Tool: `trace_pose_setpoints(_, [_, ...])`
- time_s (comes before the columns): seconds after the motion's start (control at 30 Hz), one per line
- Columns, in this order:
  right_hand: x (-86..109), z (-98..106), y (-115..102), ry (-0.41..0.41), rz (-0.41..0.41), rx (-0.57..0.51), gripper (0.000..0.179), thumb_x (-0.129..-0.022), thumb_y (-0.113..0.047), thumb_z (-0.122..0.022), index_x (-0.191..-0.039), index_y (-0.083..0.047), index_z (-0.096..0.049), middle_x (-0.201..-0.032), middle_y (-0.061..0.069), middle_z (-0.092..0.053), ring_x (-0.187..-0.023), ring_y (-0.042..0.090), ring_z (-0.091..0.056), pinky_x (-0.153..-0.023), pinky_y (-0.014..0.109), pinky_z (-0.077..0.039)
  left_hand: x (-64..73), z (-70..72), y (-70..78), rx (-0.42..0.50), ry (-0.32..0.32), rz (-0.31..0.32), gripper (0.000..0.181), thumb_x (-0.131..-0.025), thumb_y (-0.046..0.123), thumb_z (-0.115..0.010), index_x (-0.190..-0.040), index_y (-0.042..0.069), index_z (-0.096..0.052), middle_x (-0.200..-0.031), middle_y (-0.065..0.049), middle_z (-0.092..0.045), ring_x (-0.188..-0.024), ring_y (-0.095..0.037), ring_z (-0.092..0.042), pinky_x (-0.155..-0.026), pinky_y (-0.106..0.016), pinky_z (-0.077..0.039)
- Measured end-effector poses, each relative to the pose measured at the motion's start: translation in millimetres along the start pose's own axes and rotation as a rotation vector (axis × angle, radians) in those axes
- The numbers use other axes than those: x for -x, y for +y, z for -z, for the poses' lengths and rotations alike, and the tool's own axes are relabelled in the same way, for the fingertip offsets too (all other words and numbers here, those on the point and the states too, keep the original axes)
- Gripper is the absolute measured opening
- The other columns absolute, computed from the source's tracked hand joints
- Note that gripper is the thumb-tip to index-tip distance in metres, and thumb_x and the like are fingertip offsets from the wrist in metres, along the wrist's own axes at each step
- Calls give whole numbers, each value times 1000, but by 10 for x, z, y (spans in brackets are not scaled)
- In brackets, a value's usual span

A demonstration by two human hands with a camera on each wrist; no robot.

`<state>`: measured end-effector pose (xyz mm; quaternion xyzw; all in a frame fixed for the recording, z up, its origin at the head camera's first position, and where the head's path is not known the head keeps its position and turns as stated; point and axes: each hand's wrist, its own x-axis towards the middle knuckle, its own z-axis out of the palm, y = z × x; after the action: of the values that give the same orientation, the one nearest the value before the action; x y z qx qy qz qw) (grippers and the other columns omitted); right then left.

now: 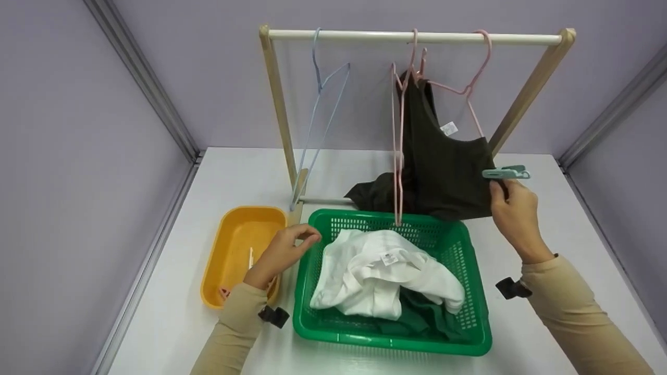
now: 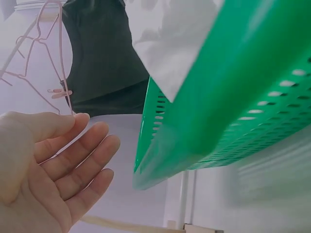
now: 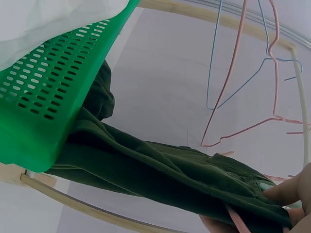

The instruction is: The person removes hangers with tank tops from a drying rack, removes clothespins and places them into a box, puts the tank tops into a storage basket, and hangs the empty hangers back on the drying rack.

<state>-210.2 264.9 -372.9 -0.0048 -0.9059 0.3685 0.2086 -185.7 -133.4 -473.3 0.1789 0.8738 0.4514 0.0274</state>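
Right hand [image 1: 521, 213]: raised at the outer edge of the dark top [image 1: 453, 172]. Thumb and fingers are bent in a pinch on the cloth near one end of the pink hanger [image 1: 489, 52]; the right wrist view shows fingers on both faces of it. Teal peg [image 1: 505, 173] sits level at the fingertips, one end over the cloth edge. Cannot tell whether the peg bites the cloth or is held by the fingers.

Left hand [image 1: 281, 252]: above the gap between yellow tray [image 1: 232, 250] and green basket [image 1: 391, 341]. Fingers loosely curved, thumb near the forefinger, nothing held.

Dark top hangs from the pink hanger, tilted, white tag [image 1: 448, 128] at the neck opening; lower edge reaches behind the basket's far rim. A pink peg [image 2: 60, 92] is at its edge in the left wrist view.

White rod [image 1: 365, 36] spans two wooden legs [image 1: 280, 104]. A second pink hanger, the front hanger [image 1: 399, 198], hangs edge-on before the top; blue hanger [image 1: 315, 57] near the rod's left end, bare.

Basket contents: white cloth [image 1: 375, 265] heaped over green cloth [image 1: 417, 317]. Tray contents: small pink piece [image 1: 224, 292] and a thin white one, partly hidden by the left forearm.
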Motion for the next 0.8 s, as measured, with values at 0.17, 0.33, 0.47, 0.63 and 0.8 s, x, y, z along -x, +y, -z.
trace_pose_setpoints(0.17, [1, -4, 21, 52, 74, 17, 28, -96, -2, -48, -113, 17, -60, -114, 39, -61, -108, 54, -57, -91, 61, -45, -97, 28, -3, 3, -5, 3, 19, -98, 25, -56, -103, 11, -68, -104, -7, -71, -106, -25, -64, -98, -44, -51])
trace_pose_setpoints(0.33, [2, 15, 50, 94, 102, 39, 27, -96, -1, -48, -112, 16, -60, -112, 37, -63, -105, 52, -60, -89, 60, -47, -181, 27, -21, -9, -19, 13, 21, -98, 24, -56, -105, 9, -68, -104, -8, -70, -106, -26, -64, -99, -44, -51])
trace_pose_setpoints(0.47, [-16, 19, 85, 131, 112, 50, 25, -96, -2, -48, -109, 15, -61, -110, 36, -64, -103, 52, -61, -88, 60, -47, -206, 29, -35, -13, -17, -8, 22, -98, 23, -56, -104, 6, -68, -103, -10, -70, -104, -27, -66, -97, -44, -52])
trace_pose_setpoints(0.63, [-21, 3, 94, 165, 138, 49, 23, -96, -1, -49, -105, 16, -61, -106, 36, -65, -99, 53, -62, -85, 60, -48, -183, 32, -37, 1, -11, -22, 21, -97, 22, -56, -103, 6, -69, -101, -10, -71, -102, -27, -67, -96, -44, -53])
trace_pose_setpoints(0.8, [-22, -6, 97, 208, 166, 47, 22, -95, 0, -49, -101, 17, -61, -99, 36, -66, -92, 53, -63, -78, 59, -48, -152, 20, -41, 28, -14, -20, 18, -97, 21, -56, -102, 9, -69, -102, -12, -71, -102, -26, -67, -96, -44, -53])
